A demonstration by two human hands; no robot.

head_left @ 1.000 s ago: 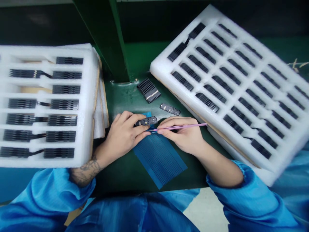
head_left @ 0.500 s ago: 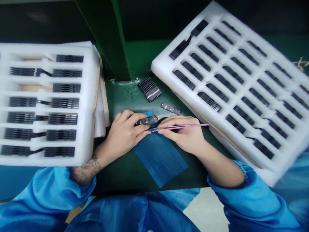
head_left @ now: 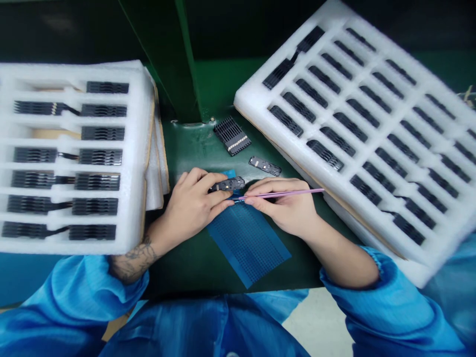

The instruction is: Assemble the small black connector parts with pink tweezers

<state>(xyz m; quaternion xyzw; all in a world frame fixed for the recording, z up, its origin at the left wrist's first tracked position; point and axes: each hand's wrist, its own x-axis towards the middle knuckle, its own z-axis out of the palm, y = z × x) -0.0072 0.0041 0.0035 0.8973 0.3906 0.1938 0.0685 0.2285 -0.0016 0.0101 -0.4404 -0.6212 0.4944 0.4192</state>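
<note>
Centre of view: your left hand [head_left: 193,206] pinches a small black plastic part [head_left: 227,184], its fingers [head_left: 201,179] curled closed over it. Your right hand [head_left: 278,210] grips a slim pink pick [head_left: 286,194] between thumb and fingertips [head_left: 258,186], nearly closed on the shaft. The pick's tip points toward 9 o'clock and ends just below the part; contact is too small to tell. A blue gridded sheet [head_left: 247,243] lies beneath both hands on the green workbench [head_left: 182,272].

At 12 o'clock, a black comb-like strip [head_left: 232,136] and a flat black part [head_left: 265,165] sit apart on the bench. White foam trays hold rows of black strips at 9 o'clock [head_left: 136,148] and 2 o'clock [head_left: 253,94], with cardboard showing along their edges. A green post [head_left: 163,59] rises at 11 o'clock. Your blue sleeves [head_left: 372,307] enter at 7 and 4 o'clock; pale floor [head_left: 316,322] shows at 6 o'clock.
</note>
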